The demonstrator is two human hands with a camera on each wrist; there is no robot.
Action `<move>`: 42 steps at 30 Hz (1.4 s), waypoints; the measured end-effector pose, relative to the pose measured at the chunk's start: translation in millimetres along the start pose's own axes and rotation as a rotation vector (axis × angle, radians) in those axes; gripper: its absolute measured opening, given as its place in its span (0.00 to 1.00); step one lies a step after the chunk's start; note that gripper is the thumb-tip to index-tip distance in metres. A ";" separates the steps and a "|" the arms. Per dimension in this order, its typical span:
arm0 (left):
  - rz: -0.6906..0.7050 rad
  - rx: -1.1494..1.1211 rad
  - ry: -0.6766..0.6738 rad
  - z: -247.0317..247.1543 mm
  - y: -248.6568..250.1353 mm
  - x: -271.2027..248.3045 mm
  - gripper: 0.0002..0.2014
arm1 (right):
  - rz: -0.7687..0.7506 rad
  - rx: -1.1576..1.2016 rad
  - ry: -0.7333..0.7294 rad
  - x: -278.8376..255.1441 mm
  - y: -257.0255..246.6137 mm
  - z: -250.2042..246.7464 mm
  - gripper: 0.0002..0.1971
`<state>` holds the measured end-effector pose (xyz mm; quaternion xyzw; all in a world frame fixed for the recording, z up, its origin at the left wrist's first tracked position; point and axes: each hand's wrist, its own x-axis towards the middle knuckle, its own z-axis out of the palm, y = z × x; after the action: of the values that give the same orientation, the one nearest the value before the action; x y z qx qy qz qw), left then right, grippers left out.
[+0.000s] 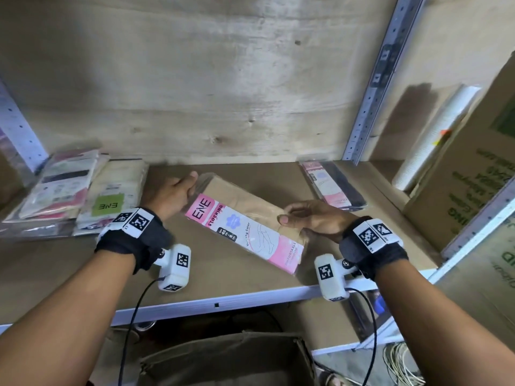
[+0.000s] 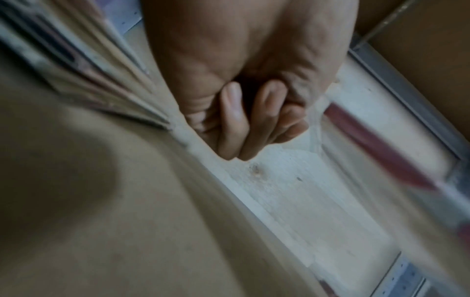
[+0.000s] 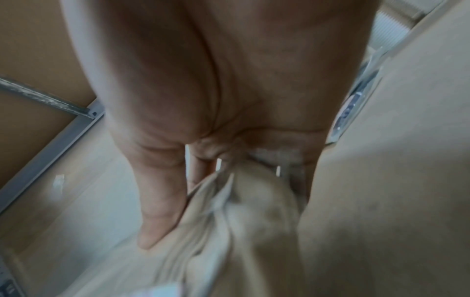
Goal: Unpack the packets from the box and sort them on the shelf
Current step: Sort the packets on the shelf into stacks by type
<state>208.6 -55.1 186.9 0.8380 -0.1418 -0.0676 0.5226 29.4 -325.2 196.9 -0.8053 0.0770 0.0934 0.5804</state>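
I'm mid-placement: my right hand (image 1: 309, 218) pinches the beige stocking packet (image 1: 245, 221) at its 3 o'clock edge, and my left hand (image 1: 172, 195) seems to grip its far corner at 10 o'clock, though blur hides that; it lies mid-shelf (image 1: 223, 277) under a pink label; next, square it among like packets

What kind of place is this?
Likely a shop stockroom or small warehouse: slotted grey metal shelf uprights with bare board shelves, stacked retail stocking packets, and printed brown cardboard cartons beside the bay.
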 end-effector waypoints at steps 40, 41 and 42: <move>-0.176 -0.617 -0.263 33.2 22.0 -41.6 0.05 | 0.019 0.422 0.164 12.4 -19.3 40.7 0.17; -0.173 -0.626 -0.229 30.8 21.2 -39.6 0.05 | 0.043 0.375 0.174 10.8 -17.6 38.6 0.19; -0.170 -0.635 -0.194 28.9 20.2 -37.4 0.05 | 0.063 0.352 0.180 10.0 -14.8 35.9 0.20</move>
<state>162.1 -76.7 190.8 0.6321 -0.0925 -0.2312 0.7338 40.4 -286.6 197.0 -0.6936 0.1690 0.0244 0.6999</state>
